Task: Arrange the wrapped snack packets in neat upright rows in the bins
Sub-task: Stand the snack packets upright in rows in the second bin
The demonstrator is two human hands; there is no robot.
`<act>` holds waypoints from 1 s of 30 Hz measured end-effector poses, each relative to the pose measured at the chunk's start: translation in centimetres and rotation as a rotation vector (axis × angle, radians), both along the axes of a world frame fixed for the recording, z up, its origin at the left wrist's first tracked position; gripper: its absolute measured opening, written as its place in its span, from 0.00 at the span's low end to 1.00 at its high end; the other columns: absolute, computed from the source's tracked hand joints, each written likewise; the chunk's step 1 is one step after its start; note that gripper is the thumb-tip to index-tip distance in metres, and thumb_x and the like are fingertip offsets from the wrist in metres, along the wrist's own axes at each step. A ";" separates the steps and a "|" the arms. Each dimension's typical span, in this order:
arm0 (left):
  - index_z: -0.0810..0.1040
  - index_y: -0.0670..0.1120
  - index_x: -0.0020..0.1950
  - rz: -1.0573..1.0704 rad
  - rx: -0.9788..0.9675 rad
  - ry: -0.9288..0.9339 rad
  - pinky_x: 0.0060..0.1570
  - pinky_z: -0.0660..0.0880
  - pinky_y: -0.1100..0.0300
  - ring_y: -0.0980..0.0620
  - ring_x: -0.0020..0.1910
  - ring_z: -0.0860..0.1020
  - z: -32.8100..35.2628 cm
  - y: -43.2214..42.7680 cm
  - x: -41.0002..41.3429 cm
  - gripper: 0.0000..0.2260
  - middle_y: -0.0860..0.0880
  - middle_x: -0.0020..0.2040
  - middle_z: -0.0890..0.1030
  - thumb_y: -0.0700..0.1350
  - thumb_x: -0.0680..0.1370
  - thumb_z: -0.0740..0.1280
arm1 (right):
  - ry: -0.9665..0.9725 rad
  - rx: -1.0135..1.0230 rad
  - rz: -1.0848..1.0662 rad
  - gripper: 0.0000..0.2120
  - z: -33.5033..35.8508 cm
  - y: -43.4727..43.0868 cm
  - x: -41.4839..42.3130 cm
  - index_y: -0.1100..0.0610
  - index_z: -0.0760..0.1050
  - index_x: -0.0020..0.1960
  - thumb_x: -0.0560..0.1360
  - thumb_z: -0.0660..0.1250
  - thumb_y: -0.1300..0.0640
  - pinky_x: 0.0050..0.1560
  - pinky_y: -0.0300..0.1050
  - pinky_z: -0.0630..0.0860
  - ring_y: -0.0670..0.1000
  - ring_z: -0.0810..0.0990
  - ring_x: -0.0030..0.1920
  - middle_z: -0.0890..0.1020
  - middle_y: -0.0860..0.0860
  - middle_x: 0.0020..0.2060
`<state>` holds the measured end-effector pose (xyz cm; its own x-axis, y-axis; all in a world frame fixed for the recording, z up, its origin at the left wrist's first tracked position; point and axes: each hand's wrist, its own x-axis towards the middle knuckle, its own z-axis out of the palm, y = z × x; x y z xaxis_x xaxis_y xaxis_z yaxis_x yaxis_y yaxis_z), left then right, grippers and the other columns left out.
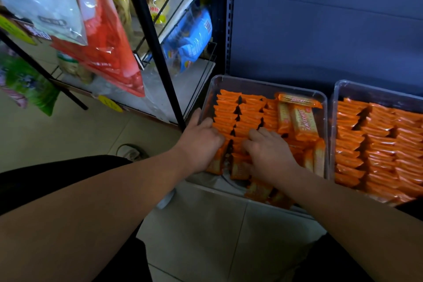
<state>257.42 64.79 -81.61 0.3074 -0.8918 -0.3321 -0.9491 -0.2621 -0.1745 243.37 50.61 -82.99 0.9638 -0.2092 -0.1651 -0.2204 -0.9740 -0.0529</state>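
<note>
Orange snack packets (229, 110) fill two clear plastic bins set side by side on a low shelf against a blue back panel (320, 30). In the left bin (263, 86), the far-left part holds three rows of packets standing on edge. Their long axes run across the bin and their crimped ends point up. On its right side several flat packets (304, 121) lie label up, long axes running front to back, and one lies crosswise along the far wall. More packets lean at odd angles near the front wall. The right bin (366, 89) is packed with three tight upright rows from front to back.

The left hand (201, 142) is at the left bin's left wall, thumb along the rim and fingers bent over the near end of the left row. Whether it pinches a packet cannot be told. The right hand (267, 151) sits just beside it, knuckles up, fingers curled down into the middle row and gripping the packets there.

To the left stands a black wire rack (151, 36) hung with bagged snacks, over a tiled floor (206, 224).
</note>
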 end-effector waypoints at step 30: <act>0.77 0.46 0.50 1.048 -0.677 1.112 0.33 0.70 0.60 0.52 0.35 0.78 2.6 -18.5 -1.4 0.10 0.45 0.42 0.81 0.45 0.75 0.77 | 0.056 0.543 -0.526 0.06 6.6 -17.5 -4.2 0.47 0.81 0.44 0.73 0.78 0.50 0.49 0.41 0.80 0.45 0.82 0.47 0.80 0.44 0.42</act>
<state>256.03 46.24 -78.98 0.7183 -0.5309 -0.4497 0.0979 -0.5628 0.8208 239.15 33.06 -76.35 0.7466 -0.5146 -0.4217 -0.6653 -0.5798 -0.4704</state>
